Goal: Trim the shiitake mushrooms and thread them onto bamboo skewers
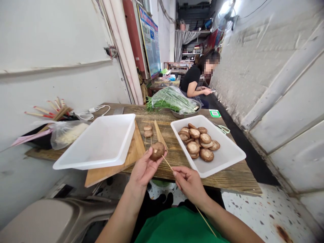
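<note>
A brown mushroom (157, 151) rests in the fingers of my left hand (144, 168), cap facing up. My right hand (187, 182) pinches a thin wooden skewer (167, 163); its tip is at the mushroom's near right edge, and whether it has gone in I cannot tell. The skewer's other end runs back under my right forearm. Beyond my left hand, two mushrooms (148, 131) on a skewer lie on the wooden table (222, 175). Beside them is a fan of loose skewers (160, 135). Several mushrooms (199, 141) are heaped in the right white tray (227, 160).
A white tray (93, 160) holding nothing stands left on a wooden board (106, 175). Green chives (172, 101) in plastic lie on a metal bowl behind. Green-handled scissors (224, 129) are at the right edge. A seated person (193, 79) holds a phone further back.
</note>
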`<state>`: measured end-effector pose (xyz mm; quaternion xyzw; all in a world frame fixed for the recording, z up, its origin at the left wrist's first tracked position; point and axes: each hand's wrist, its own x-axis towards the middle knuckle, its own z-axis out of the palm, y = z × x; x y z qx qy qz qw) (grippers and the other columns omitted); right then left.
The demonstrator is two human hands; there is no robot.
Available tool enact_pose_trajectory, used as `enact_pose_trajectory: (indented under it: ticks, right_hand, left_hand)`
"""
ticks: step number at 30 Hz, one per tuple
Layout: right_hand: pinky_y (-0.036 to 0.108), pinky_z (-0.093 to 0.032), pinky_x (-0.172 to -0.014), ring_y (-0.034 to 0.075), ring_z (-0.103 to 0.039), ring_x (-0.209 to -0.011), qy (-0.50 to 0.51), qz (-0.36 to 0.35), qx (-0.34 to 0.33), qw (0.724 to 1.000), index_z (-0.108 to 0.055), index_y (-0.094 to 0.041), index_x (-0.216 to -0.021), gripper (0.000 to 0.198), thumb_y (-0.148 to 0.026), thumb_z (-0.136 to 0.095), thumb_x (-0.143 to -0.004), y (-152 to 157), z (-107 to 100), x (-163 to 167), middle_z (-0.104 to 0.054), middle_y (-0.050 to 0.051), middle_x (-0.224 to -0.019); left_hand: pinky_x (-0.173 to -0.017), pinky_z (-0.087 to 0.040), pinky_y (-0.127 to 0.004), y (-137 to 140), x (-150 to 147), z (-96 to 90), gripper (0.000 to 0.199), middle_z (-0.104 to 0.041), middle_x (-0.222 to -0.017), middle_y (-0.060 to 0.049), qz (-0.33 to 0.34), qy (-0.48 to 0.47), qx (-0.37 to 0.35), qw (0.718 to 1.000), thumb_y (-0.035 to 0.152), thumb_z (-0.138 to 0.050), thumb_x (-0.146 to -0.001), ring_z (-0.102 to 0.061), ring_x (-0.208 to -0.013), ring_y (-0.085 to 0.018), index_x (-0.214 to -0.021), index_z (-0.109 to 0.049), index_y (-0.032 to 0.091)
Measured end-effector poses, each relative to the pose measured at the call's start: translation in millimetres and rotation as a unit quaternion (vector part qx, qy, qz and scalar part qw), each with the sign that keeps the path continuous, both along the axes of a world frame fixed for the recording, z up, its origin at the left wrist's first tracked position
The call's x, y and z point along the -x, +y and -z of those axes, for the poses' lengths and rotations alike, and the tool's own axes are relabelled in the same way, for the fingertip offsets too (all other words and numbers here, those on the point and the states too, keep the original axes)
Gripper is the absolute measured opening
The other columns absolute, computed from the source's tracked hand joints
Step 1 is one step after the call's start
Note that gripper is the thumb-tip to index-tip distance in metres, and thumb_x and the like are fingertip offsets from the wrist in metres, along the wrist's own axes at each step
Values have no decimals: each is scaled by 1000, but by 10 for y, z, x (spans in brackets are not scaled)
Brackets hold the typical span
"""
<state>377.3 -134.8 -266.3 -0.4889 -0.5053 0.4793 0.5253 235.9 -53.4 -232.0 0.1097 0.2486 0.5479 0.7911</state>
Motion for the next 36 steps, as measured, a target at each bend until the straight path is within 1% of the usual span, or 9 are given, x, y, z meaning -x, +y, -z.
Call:
enact_pose_trajectory:
  ticks: [5, 12, 16, 21, 24, 28, 31, 34, 36]
  right_hand:
    - [18, -25, -37, 5, -33, -37, 9, -3, 3, 1000, -60, -13, -94, 35, -45, -53, -80, 7, 3, 12, -39, -9, -42]
    - [18, -25, -38, 5, -32, -38, 26, -2, -15, 1000, -59, -12, -94, 33, -41, -53, -81, 24, -9, 36, -39, -9, -43]
    - [18, -25, -39, 5, -32, -38, 33, -3, -22, 999, -59, -12, -95, 32, -41, -53, -81, 48, -16, 58, -39, -9, -43]
    - [18, -26, -40, 5, -34, -39, 32, 2, -38, 999, -61, -12, -94, 32, -40, -54, -81, 88, -24, 104, -40, -9, -44]
    - [17, -26, -39, 5, -33, -39, 27, -2, -47, 999, -62, -12, -96, 33, -40, -53, -81, 107, -1, 120, -39, -8, -43]
    - [17, -26, -39, 5, -33, -39, 19, -27, -65, 997, -64, -13, -98, 32, -37, -52, -83, 104, 37, 120, -39, -8, -44]
    - [17, -25, -39, 5, -31, -40, 20, -39, -72, 996, -65, -13, -99, 30, -35, -51, -84, 91, 54, 116, -38, -8, -44]
    - [17, -25, -39, 5, -31, -40, 24, -44, -64, 997, -65, -12, -100, 30, -33, -51, -84, 82, 79, 112, -37, -8, -44]
    - [17, -24, -39, 5, -31, -40, 31, -40, -56, 997, -65, -12, -102, 30, -32, -52, -84, 79, 98, 110, -37, -8, -44]
  left_hand:
    - [-93, -45, -49, 3, -5, -3, 21, -63, -107, -13, -8, -2, 2, 1000, 8, -47, -83, -54, -110, -26, -100, -59, 12]
    - [-93, -44, -50, -14, -20, -26, 17, -64, -105, -14, -18, 22, 1, 1000, 8, -46, -84, -55, -109, -26, -94, -59, 9]
    - [-95, -43, -49, -17, -10, -42, 19, -63, -106, -13, -14, 16, -1, 1000, 9, -47, -84, -54, -111, -25, -98, -59, 11]
    - [-96, -42, -49, -12, 44, -64, 23, -61, -112, -14, -14, 11, -20, 1000, 7, -48, -82, -51, -114, -26, -103, -58, 12]
    - [-94, -43, -49, 5, 103, -81, 25, -62, -112, -15, -9, 25, -28, 999, 8, -50, -80, -52, -113, -27, -104, -58, 11]
    - [-87, -48, -51, 21, 124, -93, 20, -64, -104, -16, 1, 77, -57, 995, 17, -57, -79, -57, -105, -31, -96, -60, 9]
    - [-85, -49, -50, 18, 70, -67, 13, -66, -96, -13, -28, 103, -76, 991, 15, -59, -77, -60, -99, -28, -89, -60, 10]
    - [-84, -50, -49, 16, 15, -25, 12, -66, -92, -10, -53, 102, -67, 991, 12, -58, -77, -61, -96, -26, -89, -60, 12]
    - [-84, -50, -47, 18, -4, -8, 11, -65, -92, -10, -54, 105, -59, 991, 11, -57, -78, -61, -95, -25, -88, -59, 11]
